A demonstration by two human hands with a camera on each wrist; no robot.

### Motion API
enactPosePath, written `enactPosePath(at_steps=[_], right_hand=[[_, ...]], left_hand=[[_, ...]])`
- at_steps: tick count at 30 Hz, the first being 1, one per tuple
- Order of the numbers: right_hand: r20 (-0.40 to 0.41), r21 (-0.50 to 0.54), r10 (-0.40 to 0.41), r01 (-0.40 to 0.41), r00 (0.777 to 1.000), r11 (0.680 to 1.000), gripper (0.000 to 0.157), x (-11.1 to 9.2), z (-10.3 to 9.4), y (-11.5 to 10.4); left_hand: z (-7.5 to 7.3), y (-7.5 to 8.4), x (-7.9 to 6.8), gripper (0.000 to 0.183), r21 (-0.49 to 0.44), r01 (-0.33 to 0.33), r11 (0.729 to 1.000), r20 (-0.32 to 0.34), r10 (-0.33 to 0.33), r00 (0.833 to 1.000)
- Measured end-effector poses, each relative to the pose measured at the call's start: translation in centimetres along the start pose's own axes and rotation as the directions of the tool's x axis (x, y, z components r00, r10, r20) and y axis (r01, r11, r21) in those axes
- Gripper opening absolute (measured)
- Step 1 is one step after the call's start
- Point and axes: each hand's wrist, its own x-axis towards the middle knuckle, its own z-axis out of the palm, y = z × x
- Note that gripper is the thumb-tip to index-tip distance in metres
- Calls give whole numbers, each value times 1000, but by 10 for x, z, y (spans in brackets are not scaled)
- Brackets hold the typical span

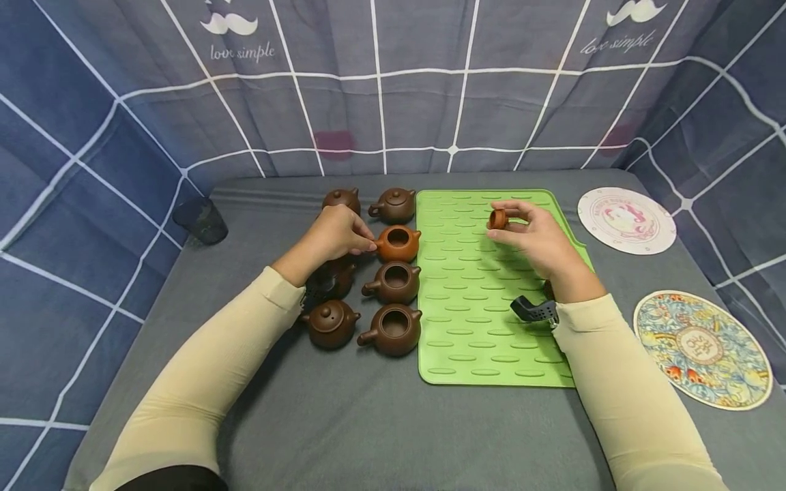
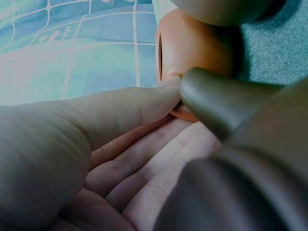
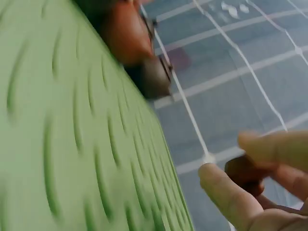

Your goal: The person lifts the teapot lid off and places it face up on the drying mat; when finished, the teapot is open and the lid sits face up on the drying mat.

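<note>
At the middle of the table, my left hand [image 1: 344, 232] pinches the handle of an orange-brown teapot [image 1: 398, 255], whose top opening shows without a lid. The left wrist view has my thumb against that teapot [image 2: 199, 50], beside a blurred dark teapot handle. Above the green mat [image 1: 467, 344], my right hand [image 1: 533, 235] holds a small orange-brown lid [image 1: 498, 219] between thumb and fingers, its hollow side facing left. The lid [image 3: 243, 173] looks dark in the right wrist view. Two lidless brown teapots, one nearer [image 1: 396, 346] and one farther [image 1: 398, 296], stand in the same column.
Lidded brown teapots stand at the back [image 1: 393, 208] and front left [image 1: 331, 334]; another is partly behind my left wrist. A black cup [image 1: 205, 221] stands far left. Two round placemats, pinkish white [image 1: 626, 239] and patterned [image 1: 731, 361], lie right. Something brown is mostly hidden by my right wrist.
</note>
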Motion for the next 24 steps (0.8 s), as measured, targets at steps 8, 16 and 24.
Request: enactPosePath(at_steps=[8,16,24], right_hand=[[-126,-267,56,-88,990,960,53,-12,-45,10],[-40,-397,102,-109,994,911,54,-17,-64,25],[-2,-463,114,-102,993,881,53,-15,-70,36]], left_hand=[[0,1,0,11,-2,-7,1000,0,7,1000],[0,1,0,12,-5,9,1000,8,-9,1000],[0,2,-1,12,-8,9,1000,10,-9,1000]])
